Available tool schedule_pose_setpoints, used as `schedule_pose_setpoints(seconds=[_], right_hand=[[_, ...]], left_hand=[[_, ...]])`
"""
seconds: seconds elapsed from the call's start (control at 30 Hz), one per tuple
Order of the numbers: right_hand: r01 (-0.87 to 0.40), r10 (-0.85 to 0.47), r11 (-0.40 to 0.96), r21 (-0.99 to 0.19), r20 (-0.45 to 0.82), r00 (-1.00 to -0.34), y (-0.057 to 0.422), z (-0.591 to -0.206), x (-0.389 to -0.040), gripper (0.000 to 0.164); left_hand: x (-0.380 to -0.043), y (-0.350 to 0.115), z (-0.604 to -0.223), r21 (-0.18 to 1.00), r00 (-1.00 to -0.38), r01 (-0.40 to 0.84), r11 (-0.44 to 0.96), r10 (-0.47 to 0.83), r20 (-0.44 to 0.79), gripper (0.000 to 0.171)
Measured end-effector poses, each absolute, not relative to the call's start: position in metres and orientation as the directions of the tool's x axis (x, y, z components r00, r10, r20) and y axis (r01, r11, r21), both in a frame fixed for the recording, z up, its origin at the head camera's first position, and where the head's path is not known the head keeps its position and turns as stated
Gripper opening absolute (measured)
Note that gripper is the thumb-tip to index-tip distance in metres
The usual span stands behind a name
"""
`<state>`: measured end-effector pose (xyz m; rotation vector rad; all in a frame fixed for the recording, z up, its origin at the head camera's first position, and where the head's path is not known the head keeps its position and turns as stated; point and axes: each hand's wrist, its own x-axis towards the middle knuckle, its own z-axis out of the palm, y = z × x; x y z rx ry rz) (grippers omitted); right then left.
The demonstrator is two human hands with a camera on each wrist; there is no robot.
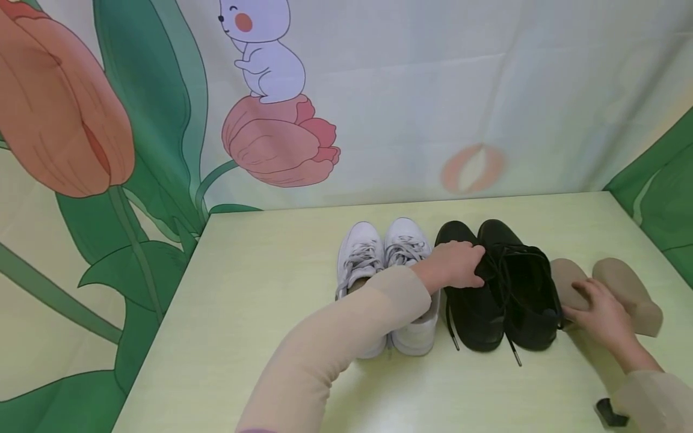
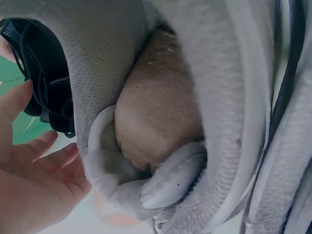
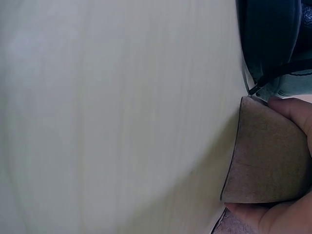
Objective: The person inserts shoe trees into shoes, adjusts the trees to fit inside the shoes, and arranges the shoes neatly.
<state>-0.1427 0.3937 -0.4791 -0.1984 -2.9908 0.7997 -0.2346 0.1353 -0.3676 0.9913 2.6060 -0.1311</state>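
One beige shoe (image 1: pixel 565 274), axis roughly eleven-to-five, pinched by my right hand (image 1: pixel 603 313), lies three o'clock from my loosely spread left hand (image 1: pixel 457 264).

Pale yellow table (image 1: pixel 260 337) is stretching before white printed backdrop (image 1: pixel 400 108), far edge running along fabric. Big orange tulip (image 1: pixel 65 114) is rising at left, broad green leaves (image 1: pixel 143 90) spreading around it; white cartoon animal (image 1: pixel 273 71) is sitting on pink tulip (image 1: pixel 276 144). Blurred pinkish shape (image 1: pixel 452 171) is showing farther right; green leaf print (image 1: pixel 671 198) is hanging at right edge. Soft light is falling, casting faint shadows on table.
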Motion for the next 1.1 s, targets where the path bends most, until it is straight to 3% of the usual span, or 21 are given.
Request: schedule_pose_setpoints(seconds=[0.33,1.1], right_hand=[[0.114,0.134,0.860,-0.497,0.005,-0.991,0.393,-0.478,-0.141,0.060],[0.118,0.138,0.866,-0.486,0.006,-0.990,0.393,-0.478,-0.141,0.061]], left_hand=[[-0.239,0.139,-0.385,-0.126,-0.705,0.687,0.716,0.614,-0.354,0.059],[-0.234,0.143,-0.397,-0.230,-0.736,0.670,0.706,0.593,-0.325,0.059]])
